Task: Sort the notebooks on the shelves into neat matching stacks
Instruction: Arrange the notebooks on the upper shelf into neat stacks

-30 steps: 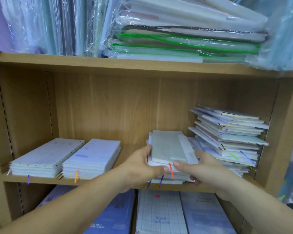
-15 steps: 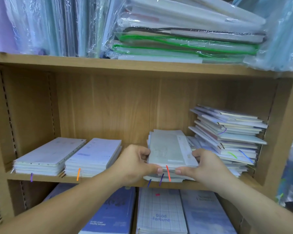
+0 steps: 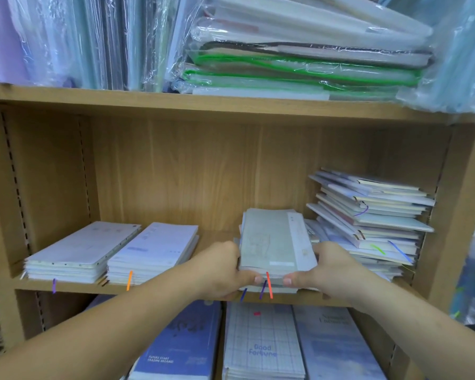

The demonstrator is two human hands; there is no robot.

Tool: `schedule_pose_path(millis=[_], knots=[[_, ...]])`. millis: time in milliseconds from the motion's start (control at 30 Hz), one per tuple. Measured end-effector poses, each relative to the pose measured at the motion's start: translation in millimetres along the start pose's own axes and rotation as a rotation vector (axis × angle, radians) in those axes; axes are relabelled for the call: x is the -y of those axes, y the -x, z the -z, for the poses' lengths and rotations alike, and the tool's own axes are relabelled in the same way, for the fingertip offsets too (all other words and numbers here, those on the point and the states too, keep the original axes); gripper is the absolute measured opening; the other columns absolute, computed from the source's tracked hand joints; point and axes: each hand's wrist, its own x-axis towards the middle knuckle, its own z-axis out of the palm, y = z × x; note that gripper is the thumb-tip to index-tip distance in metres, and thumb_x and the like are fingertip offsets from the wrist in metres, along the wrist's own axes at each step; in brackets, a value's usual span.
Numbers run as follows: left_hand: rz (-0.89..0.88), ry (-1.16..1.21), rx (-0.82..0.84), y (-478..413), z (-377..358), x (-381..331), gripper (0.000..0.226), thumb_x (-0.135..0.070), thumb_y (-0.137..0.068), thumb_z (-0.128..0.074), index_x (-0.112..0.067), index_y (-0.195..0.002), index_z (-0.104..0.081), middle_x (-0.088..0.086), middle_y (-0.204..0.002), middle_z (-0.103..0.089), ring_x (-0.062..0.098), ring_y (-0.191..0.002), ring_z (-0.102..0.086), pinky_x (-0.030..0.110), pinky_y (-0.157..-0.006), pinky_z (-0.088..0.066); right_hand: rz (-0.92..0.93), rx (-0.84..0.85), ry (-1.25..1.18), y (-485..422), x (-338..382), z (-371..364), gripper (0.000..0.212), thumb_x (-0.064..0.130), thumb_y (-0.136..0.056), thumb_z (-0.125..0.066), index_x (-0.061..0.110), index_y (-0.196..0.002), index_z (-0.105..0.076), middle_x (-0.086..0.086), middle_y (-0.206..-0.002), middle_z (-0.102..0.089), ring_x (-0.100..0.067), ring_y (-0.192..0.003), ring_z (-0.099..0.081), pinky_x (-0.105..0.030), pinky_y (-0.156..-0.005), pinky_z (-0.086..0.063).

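Two bare hands grip a small stack of notebooks (image 3: 272, 242) at the front of the middle shelf (image 3: 176, 289) of a wooden bookcase. The left hand (image 3: 222, 270) wraps the stack's left side and the right hand (image 3: 331, 270) its right side. The fingers of both are curled round the edges, and the thumbs press against the near end.

The top notebook is pale grey-green, with a faint line drawing on the cover and a white strip along its right edge. The stack sits right of centre on the shelf, on top of a few more notebooks lying flat. A red-orange ribbon (image 3: 269, 286) hangs from the near end between the thumbs, with a purple ribbon (image 3: 263, 289) and a blue ribbon (image 3: 243, 294) below it.

Further left on the same shelf, two tidy stacks lie side by side. One is a white stack (image 3: 77, 253) with punched holes along one edge, and the other is a pale lilac stack (image 3: 154, 250) with an orange ribbon. Just right of the hands, against the bookcase wall, a messy pile (image 3: 373, 215) of pale notebooks rises taller, its covers fanned out at different angles.

On the shelf above, plastic-wrapped folders (image 3: 299, 58) lie flat, some edged in green, and more stand upright to their left. On the shelf below lie a blue notebook (image 3: 181, 346), a grid-patterned notebook (image 3: 262, 344) printed "Good Fortune", and a pale blue notebook (image 3: 335, 349).
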Motion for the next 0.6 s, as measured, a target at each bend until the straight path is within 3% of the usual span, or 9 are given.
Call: schedule_pose_path(millis=[133,267,367,467,533,600], knots=[[-0.008,-0.043,-0.021,11.6,7.9,10.0,0.030,-0.056,-0.092,-0.065,-0.034,-0.076,-0.053,0.004,-0.078,-0.073,0.029,-0.070,-0.075,0.038,-0.067,-0.062,0.066,-0.027,0.019,2.9,14.2,0.4,0.032,0.017,-0.073,-0.091,0.033,-0.087,-0.068,0.037,-0.071,-0.068,0.020,-0.068,-0.062,-0.002,-0.053,-0.039],[-0.018,0.001,-0.096,34.1,22.6,30.7,0.030,-0.050,-0.091,-0.072,-0.028,-0.077,-0.057,0.005,-0.077,-0.075,0.007,-0.060,-0.065,0.018,-0.053,-0.045,0.163,0.012,0.026,0.0,35.9,-22.4,0.036,0.011,-0.073,-0.091,0.034,-0.088,-0.067,0.040,-0.072,-0.067,0.022,-0.070,-0.061,-0.001,-0.055,-0.039],[0.029,-0.017,-0.186,46.3,42.3,57.4,0.038,-0.053,-0.085,-0.077,-0.022,-0.076,-0.057,-0.008,-0.064,-0.063,0.000,-0.051,-0.051,0.017,-0.050,-0.037,0.191,0.049,-0.051,-12.3,52.4,-49.3,0.032,0.004,-0.073,-0.089,0.023,-0.094,-0.074,0.024,-0.066,-0.071,0.009,-0.057,-0.062,-0.004,-0.049,-0.038],[0.058,-0.092,-0.236,59.5,69.6,80.3,0.039,-0.052,-0.085,-0.077,-0.024,-0.072,-0.054,-0.010,-0.062,-0.058,0.001,-0.051,-0.050,0.018,-0.049,-0.035,0.234,0.036,-0.083,-29.1,75.9,-80.0,0.030,0.008,-0.070,-0.092,0.025,-0.089,-0.074,0.023,-0.066,-0.071,0.014,-0.055,-0.060,-0.004,-0.050,-0.039],[0.066,-0.099,-0.271,66.0,87.6,98.7,0.033,-0.048,-0.087,-0.078,-0.023,-0.077,-0.058,-0.009,-0.065,-0.057,0.006,-0.055,-0.052,0.021,-0.052,-0.040,0.259,0.021,-0.118,-46.0,88.6,-101.5,0.035,0.008,-0.070,-0.092,0.031,-0.078,-0.068,0.031,-0.062,-0.067,0.021,-0.062,-0.060,-0.004,-0.058,-0.045],[0.095,-0.119,-0.287,68.7,104.8,121.9,0.031,-0.050,-0.086,-0.077,-0.022,-0.088,-0.065,-0.008,-0.068,-0.059,0.010,-0.059,-0.053,0.024,-0.055,-0.042,0.284,0.008,-0.129,-60.9,101.6,-124.4,0.036,0.011,-0.068,-0.094,0.034,-0.077,-0.067,0.031,-0.071,-0.070,0.017,-0.075,-0.064,-0.008,-0.068,-0.049]])
